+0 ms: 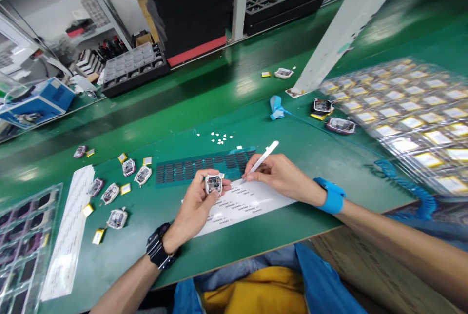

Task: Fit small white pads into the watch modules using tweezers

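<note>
My left hand (197, 202) grips a small white watch case (213, 184) by its edges, its inner electronics facing up. In my right hand (268, 172) is a pair of white tweezers (263, 159), slanted with the tip down at a white sheet (252, 203) of small dark printed stickers. Both hands are over this sheet. Just behind it lies a teal strip (171, 171) covered in rows of dark pieces. Whether the tweezers' tip holds a sticker is too small to tell.
Several open watch cases (110, 193) with yellow-edged batteries lie on the left. Beyond them are another printed sheet (66, 245) and a clear tray (51, 216). Battery trays (413, 121) fill the right side. A blue coiled cord (395, 172) and a slanted white post (347, 26) stand nearby.
</note>
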A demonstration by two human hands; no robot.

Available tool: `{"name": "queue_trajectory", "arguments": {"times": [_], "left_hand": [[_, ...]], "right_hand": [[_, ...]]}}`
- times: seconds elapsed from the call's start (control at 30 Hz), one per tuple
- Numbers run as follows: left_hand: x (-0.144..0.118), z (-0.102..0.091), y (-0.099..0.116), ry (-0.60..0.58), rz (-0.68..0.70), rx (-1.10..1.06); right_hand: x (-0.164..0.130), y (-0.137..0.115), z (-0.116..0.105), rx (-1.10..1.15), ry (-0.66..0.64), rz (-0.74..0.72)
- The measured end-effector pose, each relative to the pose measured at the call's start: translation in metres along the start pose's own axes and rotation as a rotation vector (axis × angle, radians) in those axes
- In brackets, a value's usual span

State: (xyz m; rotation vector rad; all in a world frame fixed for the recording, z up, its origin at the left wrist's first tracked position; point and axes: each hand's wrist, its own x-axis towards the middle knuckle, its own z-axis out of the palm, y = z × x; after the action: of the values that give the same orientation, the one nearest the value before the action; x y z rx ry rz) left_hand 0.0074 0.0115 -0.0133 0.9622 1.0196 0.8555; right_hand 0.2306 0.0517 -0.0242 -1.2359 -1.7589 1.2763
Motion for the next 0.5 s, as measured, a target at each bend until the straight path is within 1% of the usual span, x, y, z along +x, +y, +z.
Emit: {"name": "queue_trajectory", "arguments": {"times": [0.17, 0.27, 0.33, 0.4, 0.47, 0.5], "left_hand": [[0.000, 0.000, 0.000, -0.004, 0.000, -0.001], [0.000, 0.000, -0.001, 0.002, -0.002, 0.002], [0.001, -0.001, -0.001, -0.002, -0.011, 0.002], [0.001, -0.001, -0.001, -0.006, -0.019, -0.001], [0.001, -0.001, -0.001, -0.007, -0.031, -0.019], [0.001, -0.001, -0.001, 0.000, -0.034, -0.039]], "right_hand": [[0.003, -0.002, -0.003, -0.020, -0.071, -0.004], [0.005, -0.001, -0.003, -0.011, -0.067, 0.020], [0.006, -0.001, -0.003, 0.037, -0.052, 0.051], [0.008, -0.003, -0.006, 0.118, -0.075, 0.081], [0.008, -0.008, -0.008, 0.207, -0.091, 0.119], [0.007, -0.011, -0.009, 0.241, -0.069, 0.139]]}}
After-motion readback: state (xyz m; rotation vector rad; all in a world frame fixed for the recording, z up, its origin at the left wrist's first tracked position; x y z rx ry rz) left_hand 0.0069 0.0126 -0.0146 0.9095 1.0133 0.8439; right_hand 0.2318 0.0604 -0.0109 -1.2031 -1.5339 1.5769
